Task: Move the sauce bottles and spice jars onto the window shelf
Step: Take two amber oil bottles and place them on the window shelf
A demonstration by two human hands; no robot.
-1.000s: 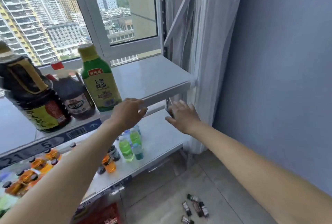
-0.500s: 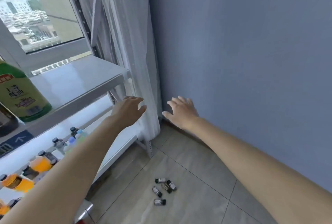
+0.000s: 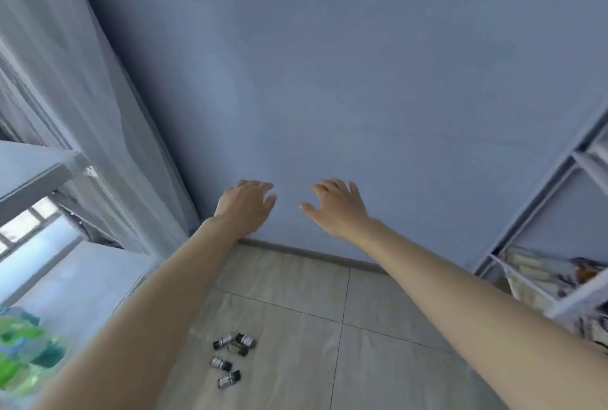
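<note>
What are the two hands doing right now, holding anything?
Left hand: open, fingers relaxed, holding nothing.
Right hand: open, fingers spread, holding nothing.

Matt blue wall [image 3: 329,64], sheer cloth curtain [image 3: 65,97], smooth floor tiles [image 3: 378,360].

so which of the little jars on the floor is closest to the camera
The jar at the bottom of the group, lying apart on the tile. Another single jar lies just above it, and the cluster of three is farthest up.
</note>
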